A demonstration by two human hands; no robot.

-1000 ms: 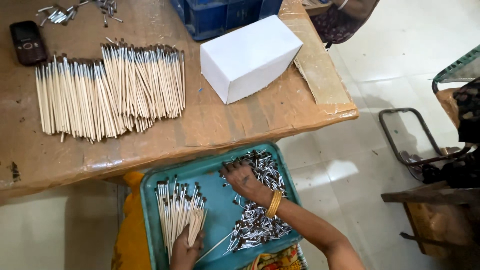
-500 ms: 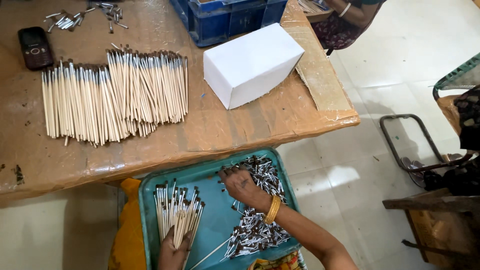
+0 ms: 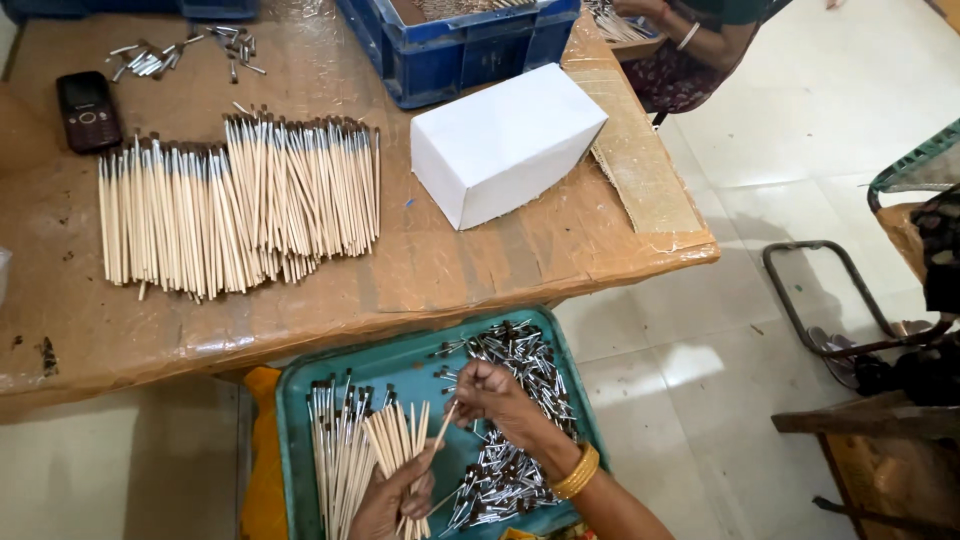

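The right hand (image 3: 495, 395), low and centre in the frame, is closed in a pinch on one pale wooden stick (image 3: 441, 430), its tip at the fingers. Half a second ago this hand lay spread over the pile of metal ferrules (image 3: 510, 420); it has now lifted off the pile and met a stick. Judged from this, one ferrule has been picked and is being fitted to the stick end, though the ferrule itself is too small to confirm.

The left hand (image 3: 395, 500), at the bottom edge, grips a fanned bundle of sticks (image 3: 400, 450), as in the earlier views. Both hands work over the teal tray (image 3: 295, 400), which also holds a row of tipped sticks (image 3: 335, 450) along its left side.

Above the tray, on the brown table (image 3: 450, 270):
- White box (image 3: 505, 140): plain rectangular carton, upper centre, no label visible.
- Blue crate (image 3: 460, 45): top centre, partly cropped.
- Finished sticks (image 3: 235, 205): two laid rows, centre left.
- Black phone (image 3: 88, 108): upper left.
- Loose ferrules (image 3: 180, 55): top left.

At the upper right, another person's hand (image 3: 640, 10) works at the far side of the table.
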